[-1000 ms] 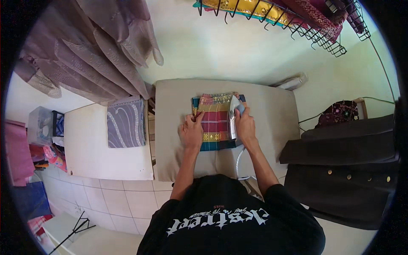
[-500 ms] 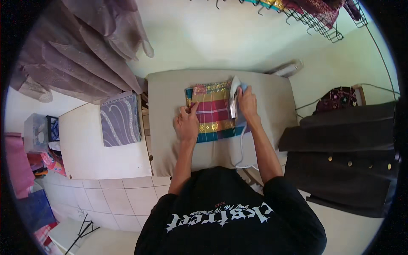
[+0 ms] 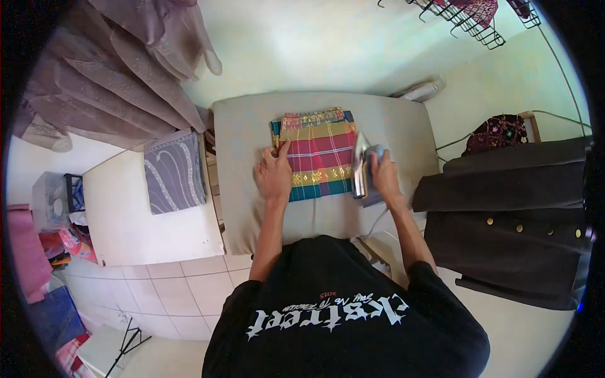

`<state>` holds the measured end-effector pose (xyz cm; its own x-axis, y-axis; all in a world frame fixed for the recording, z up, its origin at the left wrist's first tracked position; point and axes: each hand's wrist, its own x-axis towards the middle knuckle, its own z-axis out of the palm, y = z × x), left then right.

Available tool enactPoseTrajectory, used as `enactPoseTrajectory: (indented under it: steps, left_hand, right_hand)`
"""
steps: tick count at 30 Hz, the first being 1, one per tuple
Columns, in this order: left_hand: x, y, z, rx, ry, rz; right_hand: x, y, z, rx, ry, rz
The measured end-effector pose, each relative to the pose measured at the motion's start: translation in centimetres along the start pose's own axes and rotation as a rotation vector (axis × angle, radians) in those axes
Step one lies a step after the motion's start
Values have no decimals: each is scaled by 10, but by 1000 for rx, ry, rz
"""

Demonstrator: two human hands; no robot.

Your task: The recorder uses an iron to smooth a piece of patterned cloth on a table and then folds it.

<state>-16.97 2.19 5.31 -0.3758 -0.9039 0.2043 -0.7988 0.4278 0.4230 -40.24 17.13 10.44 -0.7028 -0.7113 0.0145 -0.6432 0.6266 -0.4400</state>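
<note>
A folded plaid cloth [image 3: 321, 148] in maroon, gold and teal lies on the padded beige surface in front of me. My left hand [image 3: 275, 176] is at its left edge, thumb on the fabric and fingers bent, closed on the edge. In my right hand [image 3: 386, 176] is a clothes iron [image 3: 360, 167], gripped by its handle. The iron is tilted, its shiny soleplate turned toward the cloth, just beside the cloth's right edge. Its cord [image 3: 378, 222] runs back toward my body.
The padded ironing surface [image 3: 242, 126] stands against a wall. To the left, a folded grey patterned cloth [image 3: 173, 173] rests on a white table [image 3: 113, 230]. A mauve curtain [image 3: 120, 82] hangs at the left; dark garments [image 3: 504, 189] hang at the right, below a wire rack [image 3: 469, 25].
My right hand has moved the iron rightward, off the cloth and past its right edge. The left hand stays at the cloth's left edge. The whole view has shifted slightly.
</note>
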Motion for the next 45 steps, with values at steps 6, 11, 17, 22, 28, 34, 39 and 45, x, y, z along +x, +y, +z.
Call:
enactPoseTrajectory:
  steps: [6,11,17,22,28,34,39,45]
  left_hand:
    - [2,5,5,-33,72,-108]
    - [11,12,10,-187,-117,-272]
    - [30,3,8,-490,-260,-281]
    - [20,26,18,-744,-235,-237]
    - [7,20,4,-721,-168,-238]
    - [6,34,1,-973,-115,-254]
    - [2,10,10,-731,-175,-358]
    - [-5,-10,10,-701,-129,-361]
  right_hand:
    - [25,69,-31,30,-102,171]
    - [31,80,-49,-29,-28,275]
    - [26,-9,-18,-204,294,-353]
    - [41,22,62,98,-70,67]
    - [41,6,59,196,-125,112]
    - [56,39,82,345,-106,-15]
    - [57,25,72,330,-222,9]
    - [48,6,79,514,-306,-159]
